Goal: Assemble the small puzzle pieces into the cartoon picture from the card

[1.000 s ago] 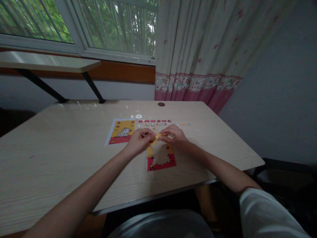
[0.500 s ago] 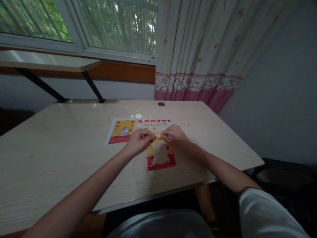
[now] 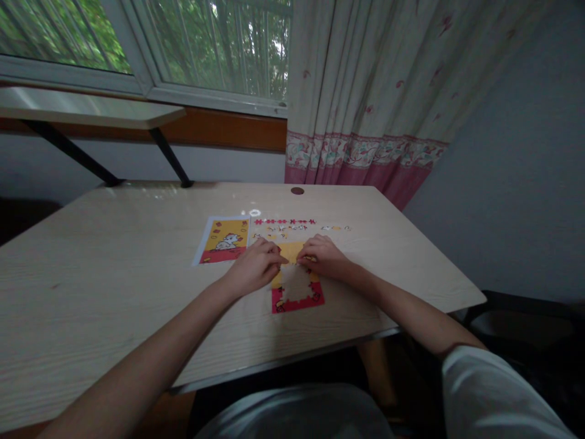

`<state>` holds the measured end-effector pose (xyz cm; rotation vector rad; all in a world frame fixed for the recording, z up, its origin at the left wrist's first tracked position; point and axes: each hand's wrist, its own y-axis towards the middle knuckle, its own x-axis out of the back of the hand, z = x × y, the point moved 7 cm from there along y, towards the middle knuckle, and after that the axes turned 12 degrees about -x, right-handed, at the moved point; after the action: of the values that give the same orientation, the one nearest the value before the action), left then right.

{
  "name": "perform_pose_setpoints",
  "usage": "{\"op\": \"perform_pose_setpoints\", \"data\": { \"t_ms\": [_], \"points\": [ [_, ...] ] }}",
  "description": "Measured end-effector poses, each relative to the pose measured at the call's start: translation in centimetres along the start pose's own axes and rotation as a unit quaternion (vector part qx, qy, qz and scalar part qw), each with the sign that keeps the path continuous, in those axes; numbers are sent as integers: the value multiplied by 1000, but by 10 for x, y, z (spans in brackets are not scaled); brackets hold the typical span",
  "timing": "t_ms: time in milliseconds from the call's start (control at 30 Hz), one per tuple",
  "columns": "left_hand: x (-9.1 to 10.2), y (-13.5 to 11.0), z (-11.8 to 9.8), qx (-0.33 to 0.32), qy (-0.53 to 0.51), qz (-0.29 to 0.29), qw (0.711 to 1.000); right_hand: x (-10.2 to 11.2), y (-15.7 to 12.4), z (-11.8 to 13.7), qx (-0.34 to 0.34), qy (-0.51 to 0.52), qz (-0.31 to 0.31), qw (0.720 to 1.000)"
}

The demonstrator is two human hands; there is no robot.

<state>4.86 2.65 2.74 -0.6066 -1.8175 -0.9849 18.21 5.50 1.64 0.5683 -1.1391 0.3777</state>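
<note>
A pale, wood-grained tabletop [image 3: 114, 292] is stretching beneath a barred, white-framed window [image 3: 219, 49], with a cream floral curtain with a pink hem [image 3: 356, 91] hanging behind its far edge. A flat, yellow-and-red cardboard jigsaw border [image 3: 298, 303] is lying near the table's front edge, its long axis running towards the window, its red end facing the person and its yellow end pointing away. A white-edged sheet picturing a white duck [image 3: 223, 241] is lying to its left; small red jigsaw pieces [image 3: 283, 222] are forming a row beyond. The left hand [image 3: 256, 265], fingers curled, and the right hand [image 3: 326, 256], fingertips drawn together, are meeting the yellow end; whether either is pinching a piece, I cannot tell.
</note>
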Motion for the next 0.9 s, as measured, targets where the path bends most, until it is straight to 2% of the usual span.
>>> {"op": "perform_pose_setpoints", "data": {
  "t_ms": [533,900],
  "points": [
    [-5,1,-1,-17,35,26,999,2,0,-2,36,32,-6,999],
    [-2,3,-6,-18,37,26,999,6,-4,7,78,-9,5,997]
  ]
}}
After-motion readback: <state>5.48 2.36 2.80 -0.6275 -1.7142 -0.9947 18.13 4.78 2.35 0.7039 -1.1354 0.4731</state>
